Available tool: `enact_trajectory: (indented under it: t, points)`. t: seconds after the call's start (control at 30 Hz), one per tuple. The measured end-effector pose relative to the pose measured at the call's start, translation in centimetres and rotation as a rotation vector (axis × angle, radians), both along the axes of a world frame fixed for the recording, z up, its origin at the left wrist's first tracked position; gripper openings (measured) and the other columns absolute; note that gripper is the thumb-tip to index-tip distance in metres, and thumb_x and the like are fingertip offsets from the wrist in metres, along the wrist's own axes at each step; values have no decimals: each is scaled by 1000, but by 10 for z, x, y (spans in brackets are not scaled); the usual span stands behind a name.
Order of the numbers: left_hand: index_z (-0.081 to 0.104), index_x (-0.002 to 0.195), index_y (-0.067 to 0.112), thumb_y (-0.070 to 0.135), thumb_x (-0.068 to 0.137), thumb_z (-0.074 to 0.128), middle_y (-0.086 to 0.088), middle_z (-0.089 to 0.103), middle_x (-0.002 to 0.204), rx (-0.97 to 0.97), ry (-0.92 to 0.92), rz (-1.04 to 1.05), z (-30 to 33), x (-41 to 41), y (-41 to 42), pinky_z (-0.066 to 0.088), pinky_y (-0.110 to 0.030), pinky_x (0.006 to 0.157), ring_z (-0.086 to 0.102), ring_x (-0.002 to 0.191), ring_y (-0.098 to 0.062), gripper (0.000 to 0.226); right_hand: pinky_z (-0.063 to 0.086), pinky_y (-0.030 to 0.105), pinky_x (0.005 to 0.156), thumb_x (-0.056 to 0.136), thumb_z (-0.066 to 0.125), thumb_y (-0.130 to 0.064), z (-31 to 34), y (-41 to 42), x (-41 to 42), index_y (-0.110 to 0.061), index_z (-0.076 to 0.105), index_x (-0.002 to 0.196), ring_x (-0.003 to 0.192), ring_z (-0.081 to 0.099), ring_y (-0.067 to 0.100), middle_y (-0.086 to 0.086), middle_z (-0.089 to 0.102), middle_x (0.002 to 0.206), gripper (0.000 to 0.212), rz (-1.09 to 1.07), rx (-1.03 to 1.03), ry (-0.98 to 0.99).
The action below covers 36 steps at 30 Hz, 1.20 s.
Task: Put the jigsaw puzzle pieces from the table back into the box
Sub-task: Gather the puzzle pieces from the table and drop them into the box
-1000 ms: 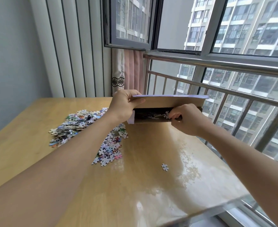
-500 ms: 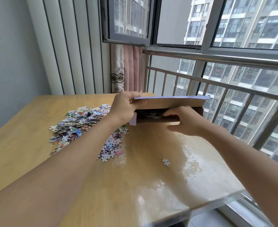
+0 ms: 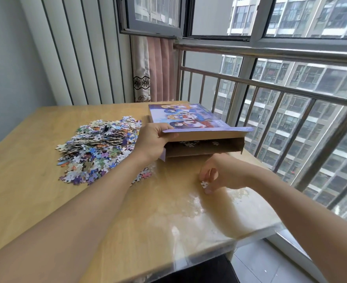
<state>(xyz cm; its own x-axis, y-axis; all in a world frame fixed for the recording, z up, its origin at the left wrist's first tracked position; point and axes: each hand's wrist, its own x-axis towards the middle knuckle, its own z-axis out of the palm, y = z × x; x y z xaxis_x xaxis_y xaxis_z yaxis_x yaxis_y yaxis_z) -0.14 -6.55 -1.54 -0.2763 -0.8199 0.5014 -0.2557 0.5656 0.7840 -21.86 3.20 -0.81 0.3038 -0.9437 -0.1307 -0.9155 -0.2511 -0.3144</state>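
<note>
Head view, near to far. Closest in: two bare forearms reaching over the wooden table point(image 3: 46, 201), glossy and reflective toward its right edge. Right hand point(image 3: 224, 173) low over the tabletop, fingers curled downward, thumb and forefinger tips closing on a single loose puzzle piece point(image 3: 204, 184). Piece pale, lying flat on the table, directly under the fingertips and touching them; whether lifted off the surface, cannot tell. Just left of that, beside the left wrist, a few stray pieces point(image 3: 143, 176) scattered on the wood.

Farther back, left hand point(image 3: 152, 141) gripping the near left corner of the box lid point(image 3: 189, 117), thumb on top of the lid's edge, fingers curled beneath, lid propped up at the front. Under the raised lid, the brown cardboard box point(image 3: 205, 149) open toward the viewer, a handful of pieces visible on its floor. Lid printed with a purple cartoon picture.

Left of the box, a large heaped pile of puzzle pieces point(image 3: 99, 148) on the table, well apart from the right hand.

Beyond the table: a pink curtain point(image 3: 158, 68), grey ribbed wall panels, a metal railing point(image 3: 270, 86) before the window.
</note>
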Motion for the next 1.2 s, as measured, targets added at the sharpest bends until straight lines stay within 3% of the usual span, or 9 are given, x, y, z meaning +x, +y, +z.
enact_trajectory:
  t: [0.23,0.4,0.5,0.7,0.77,0.87,1.0,1.13,1.2]
  points:
    - [71,73,22,9,90,72,16,60,65,-12,-15,16,8,0,1,41,-15,64,49,62,6,21,48,17,67,71,90,-16,-2,-1,-3,-24,73,84,80,67,10,-3,73,84,22,15,28,-63]
    - [75,82,16,10,90,73,3,68,76,-11,-16,25,7,1,1,45,-17,70,54,72,-4,11,51,19,68,71,88,-8,-2,-3,-3,-19,72,89,78,68,11,1,74,87,27,36,50,-101]
    - [74,81,18,10,90,72,2,68,78,-6,-19,34,7,0,1,44,-14,69,54,72,-1,12,50,17,67,71,88,-7,-1,-5,-3,-19,72,92,81,69,17,2,73,88,29,33,86,-112]
    - [73,80,20,9,89,73,12,66,74,-6,-21,44,7,1,4,42,-8,67,54,69,9,15,53,29,68,70,88,-6,-2,-2,-3,-23,69,94,76,66,21,-5,67,83,35,4,97,-188]
    - [72,79,22,9,90,72,15,65,73,-7,-26,39,8,1,5,41,-9,66,53,68,8,17,52,23,62,72,85,3,-5,5,-3,-19,69,91,69,64,16,-1,66,81,33,-33,162,-338]
    - [72,78,21,8,90,72,12,65,73,-11,-21,34,11,1,7,41,-10,65,54,70,3,17,54,28,65,77,77,13,-6,10,-1,-5,67,98,73,68,22,12,68,87,29,-212,253,-845]
    - [73,80,19,6,90,71,7,67,76,-22,-6,20,17,0,9,44,-18,66,55,73,-5,17,59,22,64,80,72,13,-2,-16,1,7,64,104,79,75,24,20,70,102,27,-786,167,-1583]
    - [78,89,10,6,90,70,-8,75,87,-34,8,7,24,-5,10,50,-26,76,60,80,-12,9,60,24,58,85,65,16,6,-42,12,12,62,111,79,75,31,24,68,106,27,-942,58,-1721]
    - [79,93,7,8,91,70,-7,76,90,-49,5,8,27,-7,11,50,-25,78,62,83,-12,9,62,29,67,89,57,17,11,-52,16,8,56,124,102,68,36,25,62,121,36,-898,67,-1834]
